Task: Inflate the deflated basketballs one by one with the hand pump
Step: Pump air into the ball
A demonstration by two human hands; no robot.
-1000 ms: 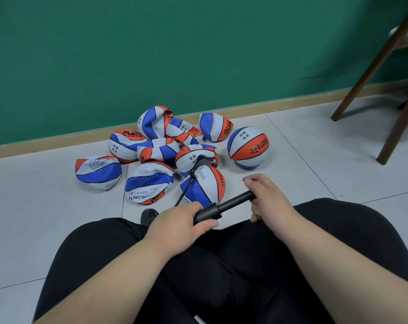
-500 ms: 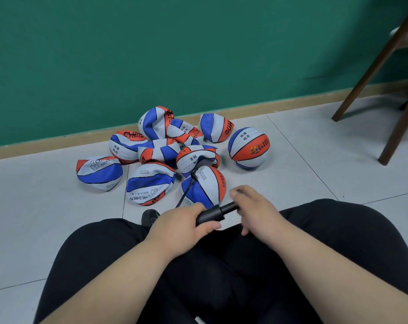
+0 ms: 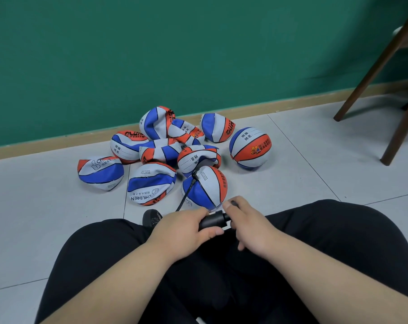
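On the pale grey tiled floor (image 3: 303,164), at the foot of a green wall (image 3: 198,54), lies a heap of creased blue, white and orange deflated basketballs (image 3: 151,183), several leaning on one another. One round inflated basketball (image 3: 249,147) of the same colours stands just apart at the right of the heap. Nearest the person's knees sits a partly filled basketball (image 3: 205,185), rounder than the heap; its firmness cannot be judged from this view. A thin black hose (image 3: 185,195) runs from its upper left face down toward the left hand (image 3: 182,228). That hand is wrapped round the barrel of the black cylindrical hand pump (image 3: 212,220), thumb underneath, fingers curled over the top. The right hand (image 3: 249,228) is closed in a fist round the pump handle (image 3: 233,203), of which only a dark tip shows above the knuckles. The two hands are almost touching, with only a short piece of barrel showing between them, so the plunger appears to be near the bottom of a stroke. The step in hand is judged to be pumping air into the nearest ball, just beyond the fingers of both hands and touching neither. The next move calls for drawing the handle outward to the right while the left hand steadies the barrel, without tugging the hose from the valve. Dark wooden chair legs (image 3: 373,71) stand at the far right.
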